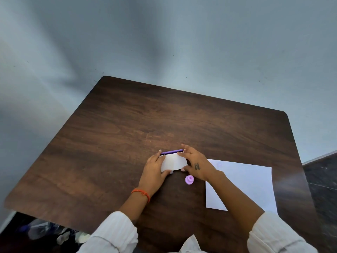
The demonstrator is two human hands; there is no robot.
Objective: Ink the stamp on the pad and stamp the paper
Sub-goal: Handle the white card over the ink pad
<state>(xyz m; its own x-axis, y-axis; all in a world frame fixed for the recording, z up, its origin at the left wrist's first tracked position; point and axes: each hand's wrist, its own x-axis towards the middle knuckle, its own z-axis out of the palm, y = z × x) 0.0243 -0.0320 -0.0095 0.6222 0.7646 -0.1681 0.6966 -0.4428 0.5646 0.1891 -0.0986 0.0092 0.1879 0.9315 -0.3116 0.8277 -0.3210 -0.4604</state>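
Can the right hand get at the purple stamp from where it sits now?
Probably yes. The stamp stands free on the table, just below the right hand, with nothing between. That hand would first have to release the ink pad case, which both hands hold.

A dark wood-grain table (127, 125) with rounded corners is carrying three things. A white-lidded ink pad (174, 162) with a purple edge is sitting near the middle, a small lilac stamp (189, 180) is standing just beside it, and a white sheet of paper (246, 183) is lying flat toward the right edge.
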